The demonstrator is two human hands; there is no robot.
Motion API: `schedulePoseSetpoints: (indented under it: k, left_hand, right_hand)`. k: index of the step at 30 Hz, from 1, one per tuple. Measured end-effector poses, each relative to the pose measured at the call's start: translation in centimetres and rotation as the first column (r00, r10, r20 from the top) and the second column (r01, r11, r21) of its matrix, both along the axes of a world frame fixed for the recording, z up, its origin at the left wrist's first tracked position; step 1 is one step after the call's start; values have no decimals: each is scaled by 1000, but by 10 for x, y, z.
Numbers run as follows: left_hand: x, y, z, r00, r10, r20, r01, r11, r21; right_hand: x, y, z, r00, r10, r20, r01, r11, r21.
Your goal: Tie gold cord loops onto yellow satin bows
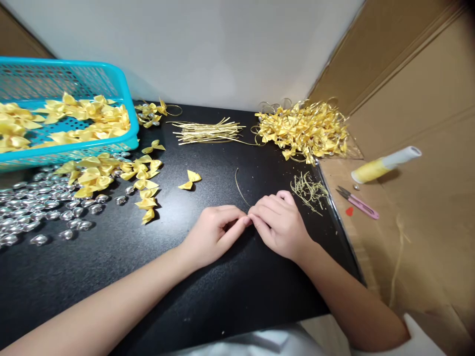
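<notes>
Thumb and forefinger of my left hand (221,232) are pinched, their tips meeting those of my right hand (279,225) above the black table. A thin gold cord (240,185) curves up and away from where the fingertips meet; its other end is hidden in the fingers. My right hand is closed too, its fingers bent over the cord. Beyond my left hand lies a single yellow ribbon bow (191,180), apart from both hands. Several more yellow bows (145,185) form a column to its left.
A turquoise basket (130,106) of bows stands at left, with silver beads (48,202) before it. Cut gold cords (208,132) lie at the back, finished-looking bow loops (304,129) at back right. Cord scraps (308,192), pink snips (358,202) and a ribbon tube (386,164) are right.
</notes>
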State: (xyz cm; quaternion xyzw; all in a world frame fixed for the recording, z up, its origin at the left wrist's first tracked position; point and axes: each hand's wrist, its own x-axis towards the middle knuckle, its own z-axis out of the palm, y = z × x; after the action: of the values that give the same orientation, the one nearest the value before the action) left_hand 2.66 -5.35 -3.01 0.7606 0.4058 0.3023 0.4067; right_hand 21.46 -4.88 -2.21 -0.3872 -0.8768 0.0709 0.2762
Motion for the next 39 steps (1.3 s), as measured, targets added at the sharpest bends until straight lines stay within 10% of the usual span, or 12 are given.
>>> schedulePoseSetpoints:
  k: [9,21,39]
  left_hand:
    - [-2,3,3,987,44,155,-18,986,-165]
    - [-3,4,4,968,103,231,-48,972,-231]
    - [-2,5,2,900,249,357,-89,908,-410]
  right_hand:
    - [-3,2,3,923,-98,-373,-64,914,-400]
    - [4,6,9,974,84,-209,-194,784,-590]
    - [-2,0,1,942,-122,-314,-50,871,-488]
